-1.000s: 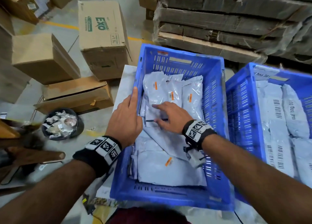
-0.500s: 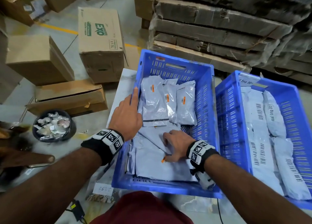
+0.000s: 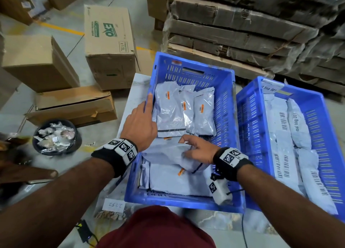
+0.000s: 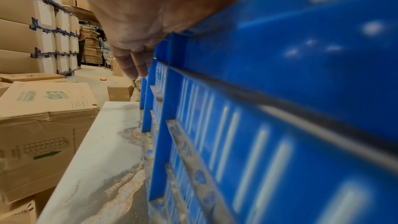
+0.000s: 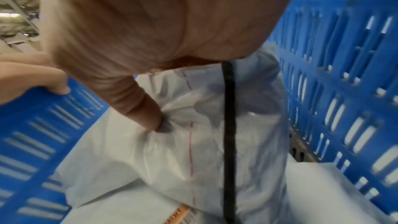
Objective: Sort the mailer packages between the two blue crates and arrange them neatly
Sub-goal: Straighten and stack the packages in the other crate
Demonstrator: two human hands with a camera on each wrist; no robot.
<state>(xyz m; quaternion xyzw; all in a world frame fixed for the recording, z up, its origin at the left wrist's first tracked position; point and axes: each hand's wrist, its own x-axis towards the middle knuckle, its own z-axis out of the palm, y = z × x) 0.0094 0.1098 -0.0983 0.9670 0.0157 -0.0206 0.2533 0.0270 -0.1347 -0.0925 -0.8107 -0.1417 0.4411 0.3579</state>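
Two blue crates stand side by side: the left crate (image 3: 226, 105) and the right crate (image 3: 317, 102). Three grey mailers (image 3: 183, 109) with orange labels lie in a row at the left crate's far end. My right hand (image 3: 194, 150) grips a crumpled grey mailer (image 3: 164, 154) in the crate's near half; in the right wrist view a finger (image 5: 148, 117) digs into this mailer (image 5: 172, 159). My left hand (image 3: 141, 124) rests on the left crate's left rim with straight fingers (image 4: 133, 64) along the crate wall (image 4: 280, 91). A flat mailer (image 3: 171, 180) lies underneath. Long barcoded mailers (image 3: 283, 139) fill the right crate.
The crates sit on a pale table (image 3: 134, 90). Cardboard boxes (image 3: 110, 46) stand on the floor to the left, with a black bin of scrap (image 3: 56, 135) near them. Wrapped flat cardboard stacks (image 3: 242, 23) rise behind the crates.
My right hand drew back from the far row of mailers to the near half of the left crate and took hold of a mailer there. The left hand stayed on the rim.
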